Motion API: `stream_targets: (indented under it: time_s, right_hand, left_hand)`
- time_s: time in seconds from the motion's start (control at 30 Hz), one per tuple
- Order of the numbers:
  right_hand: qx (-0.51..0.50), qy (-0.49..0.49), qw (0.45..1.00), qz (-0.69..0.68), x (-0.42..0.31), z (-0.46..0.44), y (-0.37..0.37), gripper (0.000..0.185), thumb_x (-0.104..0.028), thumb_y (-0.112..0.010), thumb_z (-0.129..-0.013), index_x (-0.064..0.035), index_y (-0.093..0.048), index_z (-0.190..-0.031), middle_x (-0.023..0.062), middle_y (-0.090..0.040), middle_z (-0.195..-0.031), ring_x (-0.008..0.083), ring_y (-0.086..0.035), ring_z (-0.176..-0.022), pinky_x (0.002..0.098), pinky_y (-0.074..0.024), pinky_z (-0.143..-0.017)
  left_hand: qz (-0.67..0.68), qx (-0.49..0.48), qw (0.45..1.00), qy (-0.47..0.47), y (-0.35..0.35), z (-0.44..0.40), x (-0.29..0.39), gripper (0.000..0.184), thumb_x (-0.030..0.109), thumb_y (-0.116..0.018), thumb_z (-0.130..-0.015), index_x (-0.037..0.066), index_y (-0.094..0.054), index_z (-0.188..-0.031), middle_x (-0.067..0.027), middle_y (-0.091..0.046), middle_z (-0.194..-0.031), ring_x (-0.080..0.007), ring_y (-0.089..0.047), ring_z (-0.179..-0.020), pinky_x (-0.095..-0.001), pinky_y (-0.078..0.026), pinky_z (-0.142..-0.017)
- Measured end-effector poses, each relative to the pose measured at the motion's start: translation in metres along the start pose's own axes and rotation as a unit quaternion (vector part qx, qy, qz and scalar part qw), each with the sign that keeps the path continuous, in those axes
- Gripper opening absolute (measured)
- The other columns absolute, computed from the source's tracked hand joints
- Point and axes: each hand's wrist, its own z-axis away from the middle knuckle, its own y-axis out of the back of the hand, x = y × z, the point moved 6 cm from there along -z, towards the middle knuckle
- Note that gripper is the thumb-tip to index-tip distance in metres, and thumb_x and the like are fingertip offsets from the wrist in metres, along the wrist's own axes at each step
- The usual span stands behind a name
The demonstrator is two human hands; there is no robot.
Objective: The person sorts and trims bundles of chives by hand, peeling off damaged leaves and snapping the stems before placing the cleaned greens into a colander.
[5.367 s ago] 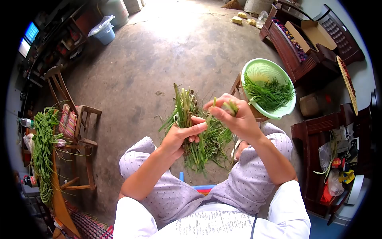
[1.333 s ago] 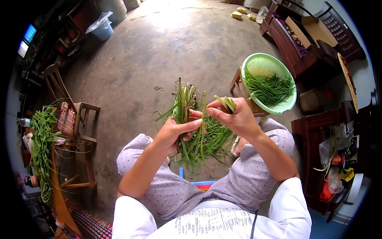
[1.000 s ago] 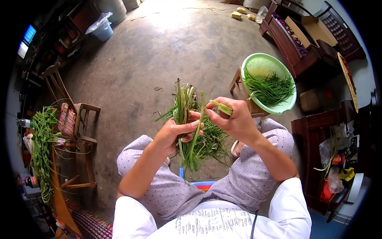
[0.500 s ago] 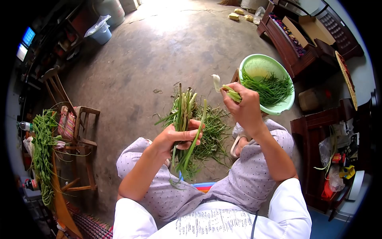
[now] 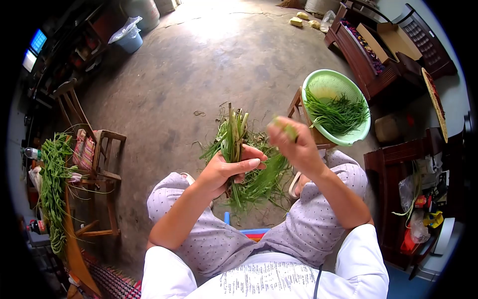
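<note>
My left hand (image 5: 228,172) is wrapped round an upright bunch of long green stalks (image 5: 233,132), thumb across the front. Some stalks have brownish, withered ends at the top. To its right, my right hand (image 5: 293,142) is closed on a few pale green stalks (image 5: 286,128), smeared by motion. Blurred green leaves (image 5: 269,182) hang below it; whether they belong to those stalks I cannot tell. Beneath both hands, a heap of loose trimmings (image 5: 259,139) lies on the floor.
A pale green basket (image 5: 311,79) with thin green leaves stands on a wooden stool (image 5: 297,102) at right. More leafy greens (image 5: 54,184) lie on a bench at left, beside a wooden chair (image 5: 107,137). A lined blue bucket (image 5: 130,44) stands farther back.
My right hand has moved slightly left and down, and the white end above its stalks no longer shows. The separate stalk leaning across my left hand is gone from there.
</note>
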Motion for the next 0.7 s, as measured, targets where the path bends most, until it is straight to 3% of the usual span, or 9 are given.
stream_targets:
  time_s: [0.07, 0.2, 0.33, 0.4, 0.47, 0.53, 0.6, 0.67, 0.7]
  right_hand:
    - [0.086, -0.029, 0.994, -0.060, 0.005, -0.001, 0.014, 0.031, -0.016, -0.057, -0.089, -0.0101, -0.044, -0.062, -0.0074, -0.041, -0.062, 0.0015, -0.035, -0.052, 0.0184, -0.0257, -0.045]
    - [0.075, -0.026, 0.997, -0.022, 0.016, -0.006, 0.022, 0.018, -0.016, -0.059, -0.088, -0.0104, -0.052, -0.074, -0.0085, -0.037, -0.056, 0.0015, -0.032, -0.046, 0.0178, -0.0238, -0.042]
    - [0.048, -0.116, 0.991, -0.048, 0.017, -0.003, 0.006, 0.017, -0.018, -0.066, -0.084, -0.0039, -0.062, -0.076, -0.0067, -0.049, -0.063, 0.0011, -0.041, -0.053, 0.0174, -0.0317, -0.045]
    - [0.031, -0.121, 0.988, -0.092, 0.021, -0.003, 0.003, 0.017, -0.017, -0.066, -0.084, -0.0021, -0.064, -0.091, -0.0058, -0.052, -0.065, 0.0015, -0.043, -0.054, 0.0170, -0.0338, -0.045]
    - [0.057, -0.113, 0.985, -0.114, 0.023, -0.004, 0.005, 0.017, -0.018, -0.065, -0.085, -0.0025, -0.064, -0.091, -0.0057, -0.053, -0.065, 0.0006, -0.040, -0.051, 0.0175, -0.0301, -0.042]
    - [0.082, -0.175, 0.974, -0.119, 0.027, -0.001, 0.011, 0.019, -0.022, -0.062, -0.087, -0.0038, -0.062, -0.091, -0.0079, -0.043, -0.056, -0.0005, -0.032, -0.044, 0.0180, -0.0201, -0.040]
    - [0.085, -0.185, 0.970, -0.130, 0.031, -0.001, 0.014, 0.019, -0.024, -0.060, -0.088, -0.0046, -0.062, -0.089, -0.0085, -0.041, -0.055, -0.0002, -0.030, -0.042, 0.0181, -0.0188, -0.040]
    - [0.085, -0.190, 0.963, -0.173, 0.032, 0.000, 0.015, 0.019, -0.024, -0.059, -0.089, -0.0046, -0.061, -0.092, -0.0089, -0.040, -0.054, 0.0003, -0.030, -0.042, 0.0182, -0.0196, -0.039]
    - [0.085, -0.190, 0.963, -0.173, 0.031, 0.000, 0.017, 0.019, -0.024, -0.059, -0.089, -0.0046, -0.061, -0.092, -0.0089, -0.040, -0.054, 0.0003, -0.030, -0.042, 0.0182, -0.0196, -0.039]
  left_hand:
    - [-0.026, -0.030, 0.999, -0.028, -0.008, 0.000, 0.007, 0.022, 0.017, -0.067, -0.081, 0.003, -0.061, -0.098, -0.0050, -0.062, -0.081, -0.0027, -0.046, -0.054, -0.0166, -0.032, -0.044]
    - [-0.029, -0.052, 0.998, -0.028, -0.007, 0.000, 0.001, 0.021, 0.018, -0.066, -0.082, 0.003, -0.061, -0.097, -0.0063, -0.062, -0.081, -0.0035, -0.047, -0.052, -0.0171, -0.033, -0.043]
    - [-0.050, -0.100, 0.993, -0.030, -0.013, -0.003, -0.005, 0.027, 0.022, -0.060, -0.088, 0.003, -0.059, -0.107, -0.0033, -0.063, -0.087, -0.0032, -0.048, -0.054, -0.0168, -0.036, -0.045]
    - [-0.036, -0.070, 0.994, -0.074, -0.016, -0.002, 0.003, 0.032, 0.024, -0.056, -0.090, 0.003, -0.055, -0.115, -0.0038, -0.063, -0.081, -0.0027, -0.045, -0.051, -0.0164, -0.035, -0.043]
    - [-0.034, -0.056, 0.994, -0.087, -0.011, -0.003, 0.003, 0.035, 0.026, -0.051, -0.093, 0.005, -0.050, -0.121, -0.0053, -0.062, -0.079, -0.0030, -0.045, -0.050, -0.0162, -0.035, -0.042]
    - [0.059, 0.002, 0.991, -0.119, -0.003, -0.002, 0.009, 0.033, 0.027, -0.048, -0.094, 0.007, -0.050, -0.120, -0.0061, -0.062, -0.077, -0.0042, -0.044, -0.048, -0.0166, -0.035, -0.043]
    - [0.050, -0.017, 0.992, -0.116, 0.001, -0.003, 0.010, 0.032, 0.028, -0.046, -0.095, 0.008, -0.049, -0.120, -0.0100, -0.064, -0.087, -0.0076, -0.055, -0.056, -0.0176, -0.042, -0.048]
    - [0.110, 0.018, 0.990, -0.084, 0.003, -0.004, 0.007, 0.033, 0.028, -0.045, -0.095, 0.008, -0.046, -0.120, -0.0154, -0.062, -0.103, -0.0156, -0.064, -0.076, -0.0228, -0.051, -0.062]
    - [0.145, -0.031, 0.984, -0.097, 0.003, -0.006, 0.007, 0.030, 0.028, -0.044, -0.095, 0.008, -0.046, -0.117, -0.0193, -0.057, -0.115, -0.0227, -0.063, -0.092, -0.0302, -0.054, -0.075]
